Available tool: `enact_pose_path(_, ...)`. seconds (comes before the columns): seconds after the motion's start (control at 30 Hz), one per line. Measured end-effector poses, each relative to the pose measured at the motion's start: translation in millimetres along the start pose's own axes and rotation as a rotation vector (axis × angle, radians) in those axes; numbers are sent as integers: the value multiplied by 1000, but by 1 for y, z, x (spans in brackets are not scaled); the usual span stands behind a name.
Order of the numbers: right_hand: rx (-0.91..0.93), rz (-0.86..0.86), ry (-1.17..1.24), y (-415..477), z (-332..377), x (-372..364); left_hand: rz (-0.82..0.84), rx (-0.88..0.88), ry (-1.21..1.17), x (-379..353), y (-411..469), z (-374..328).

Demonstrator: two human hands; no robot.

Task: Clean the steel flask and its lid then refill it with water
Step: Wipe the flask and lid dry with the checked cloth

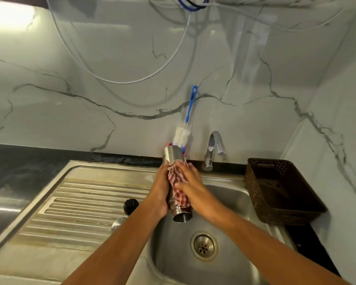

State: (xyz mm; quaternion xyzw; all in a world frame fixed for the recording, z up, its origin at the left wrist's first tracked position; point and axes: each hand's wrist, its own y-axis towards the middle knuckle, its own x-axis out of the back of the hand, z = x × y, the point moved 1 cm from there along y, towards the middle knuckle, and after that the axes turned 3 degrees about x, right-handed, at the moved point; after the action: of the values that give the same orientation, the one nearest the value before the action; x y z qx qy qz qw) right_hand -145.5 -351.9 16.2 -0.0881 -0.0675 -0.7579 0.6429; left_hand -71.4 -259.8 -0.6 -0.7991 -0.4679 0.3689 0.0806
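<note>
Over the sink basin (230, 200), my left hand (161, 190) grips the steel flask (173, 154) along its left side. The flask is tilted, base up toward the wall and open mouth (183, 218) pointing down toward me. A red-and-white checked cloth (178, 182) is wrapped around the flask's middle, and my right hand (190, 182) presses it against the flask with fingers curled over it. The black lid (131, 206) sits on the ribbed drainboard (86, 206), with a round steel cap (118, 223) just in front of it.
A chrome tap (214, 150) stands behind the basin, with no water visibly running. A blue-handled bottle brush (190, 112) leans on the marble wall behind the flask. A brown perforated basket (275, 190) sits right of the sink. The drain (203, 246) lies below the flask.
</note>
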Motion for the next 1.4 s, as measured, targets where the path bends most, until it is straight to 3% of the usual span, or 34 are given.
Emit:
enact_pose_path(0.13, 25, -201, -19, 28, 16, 34, 29, 16, 50, -18, -12, 14)
enact_pose_path(0.23, 27, -181, -74, 30, 19, 43, -12, 25, 43, -25, -11, 12)
enact_pose_path(0.4, -5, -2, -44, 0, -1, 9, -10, 72, -31, -13, -5, 2)
enact_pose_path(0.6, -6, -226, 60, 22, 17, 34, 114, 86, 52, -33, -22, 7)
enact_pose_path(0.83, -9, -103, 61, 3, 3, 18, 58, 78, -27, -25, -14, 2)
enact_pose_path(1.03, -1, -246, 115, 21, 4, 38, 85, 117, 11, -35, -23, 13)
enact_pose_path(1.23, -32, 10, 29, -16, -14, 14, -26, 145, -46, -17, -8, 18)
enact_pose_path(1.4, -9, -208, 7, 13, 3, 36, 54, 141, -22, -33, -18, 33)
